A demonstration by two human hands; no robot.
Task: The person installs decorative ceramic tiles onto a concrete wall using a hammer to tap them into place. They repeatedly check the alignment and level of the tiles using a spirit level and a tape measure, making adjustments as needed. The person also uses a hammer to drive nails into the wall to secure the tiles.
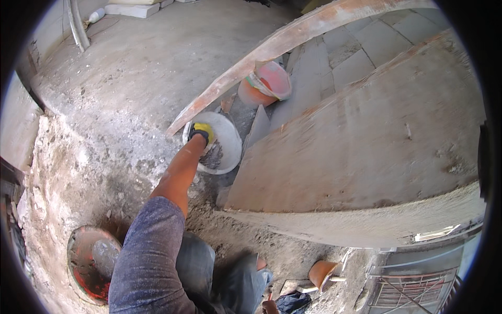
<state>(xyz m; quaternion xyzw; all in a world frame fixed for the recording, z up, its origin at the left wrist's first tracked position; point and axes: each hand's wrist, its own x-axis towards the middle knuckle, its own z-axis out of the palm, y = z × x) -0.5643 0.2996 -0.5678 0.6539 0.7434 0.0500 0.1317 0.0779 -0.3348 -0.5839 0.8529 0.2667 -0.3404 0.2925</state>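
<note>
My left hand (200, 132), in a yellow and dark glove, reaches into a white bucket (230, 137) near its far left side. Grey wet-looking material (211, 157) lies inside the bucket. The glove's fingers are hidden, so whether they grip anything does not show. At the lower edge, partly cut off, my right hand (270, 307) is closed around a thin, reddish handle-like thing, too small to name. A dark crumpled cloth or bag (294, 302) lies beside it.
Behind the bucket stands an orange bucket (254, 94), under a long curved board (293, 44). A large plastered slab (355, 146) fills the right side. At lower left sits a round mortar-stained tub (91, 261); another orange bucket (321, 273) is at lower right. The floor (130, 78) is dusty.
</note>
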